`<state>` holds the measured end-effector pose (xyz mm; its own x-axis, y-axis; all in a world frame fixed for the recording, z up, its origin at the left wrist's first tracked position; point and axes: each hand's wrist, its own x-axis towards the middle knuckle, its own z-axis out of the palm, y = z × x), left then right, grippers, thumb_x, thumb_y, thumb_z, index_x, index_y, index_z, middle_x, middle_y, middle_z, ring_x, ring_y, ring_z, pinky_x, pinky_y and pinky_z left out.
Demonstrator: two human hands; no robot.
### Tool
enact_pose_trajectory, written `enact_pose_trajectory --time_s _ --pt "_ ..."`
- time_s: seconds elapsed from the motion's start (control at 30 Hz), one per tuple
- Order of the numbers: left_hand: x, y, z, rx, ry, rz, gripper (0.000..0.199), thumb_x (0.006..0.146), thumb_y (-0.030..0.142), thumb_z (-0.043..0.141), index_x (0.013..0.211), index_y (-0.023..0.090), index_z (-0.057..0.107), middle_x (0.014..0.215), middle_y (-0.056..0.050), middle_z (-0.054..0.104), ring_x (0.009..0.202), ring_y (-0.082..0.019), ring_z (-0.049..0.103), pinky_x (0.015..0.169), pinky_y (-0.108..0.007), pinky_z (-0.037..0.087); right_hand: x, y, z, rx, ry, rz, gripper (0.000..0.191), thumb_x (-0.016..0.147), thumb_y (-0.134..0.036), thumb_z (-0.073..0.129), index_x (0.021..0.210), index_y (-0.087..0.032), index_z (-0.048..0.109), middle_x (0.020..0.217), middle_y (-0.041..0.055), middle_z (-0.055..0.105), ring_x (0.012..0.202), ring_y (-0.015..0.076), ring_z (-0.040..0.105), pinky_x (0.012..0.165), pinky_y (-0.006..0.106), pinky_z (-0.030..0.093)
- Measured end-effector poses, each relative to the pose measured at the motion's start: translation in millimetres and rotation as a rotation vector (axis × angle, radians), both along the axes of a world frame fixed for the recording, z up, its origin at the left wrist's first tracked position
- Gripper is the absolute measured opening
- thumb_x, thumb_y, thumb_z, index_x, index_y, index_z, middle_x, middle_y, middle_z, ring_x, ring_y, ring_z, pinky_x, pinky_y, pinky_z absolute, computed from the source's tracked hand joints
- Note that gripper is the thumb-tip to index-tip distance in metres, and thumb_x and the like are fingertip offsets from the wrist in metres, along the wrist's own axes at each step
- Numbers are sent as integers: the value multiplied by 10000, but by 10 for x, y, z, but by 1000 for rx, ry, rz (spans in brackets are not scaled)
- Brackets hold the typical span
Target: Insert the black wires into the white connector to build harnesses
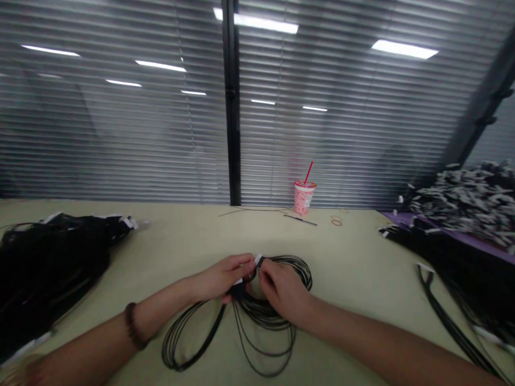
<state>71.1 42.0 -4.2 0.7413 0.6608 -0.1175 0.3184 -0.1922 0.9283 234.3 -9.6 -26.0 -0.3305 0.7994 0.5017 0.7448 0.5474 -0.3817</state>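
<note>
A looped bundle of thin black cables [261, 310] lies on the table in front of me, its loops spreading left, right and toward me. My left hand [225, 277] is closed on the bundle's upper left part, where a dark band of cable and white connector pieces show. Close beside it, my right hand [286, 289] is closed on the cables near a white connector end [258, 259]. The fingertips of both hands nearly meet there. What exactly lies between the right fingertips is partly hidden.
Black cable bundles [52, 268] are heaped at the left, and more black cables [454, 273] lie at the right. Behind those is a pile of white-ended pieces [470, 201]. A pink cup [304, 197] with a straw, a pen [300, 220] and rubber bands [337, 220] sit near the blinds.
</note>
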Motion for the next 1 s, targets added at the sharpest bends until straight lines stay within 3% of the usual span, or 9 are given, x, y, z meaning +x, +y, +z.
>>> enact_pose_trajectory --time_s 0.43,1.0 --pt "-4 20 -43 31 -20 -32 399 778 523 388 879 162 525 688 17 444 432 -48 395 290 -135 331 -40 3 -29 -29 12 -68 127 777 -127 407 736 -159 523 641 8 580 547 104 487 528 206 285" --pt "-10 37 -47 45 -38 -33 399 773 502 412 870 149 570 665 18 434 406 -44 390 279 -139 325 -77 25 -105 9 -21 -105 166 788 -111 367 778 -156 527 698 29 604 608 130 537 556 221 306"
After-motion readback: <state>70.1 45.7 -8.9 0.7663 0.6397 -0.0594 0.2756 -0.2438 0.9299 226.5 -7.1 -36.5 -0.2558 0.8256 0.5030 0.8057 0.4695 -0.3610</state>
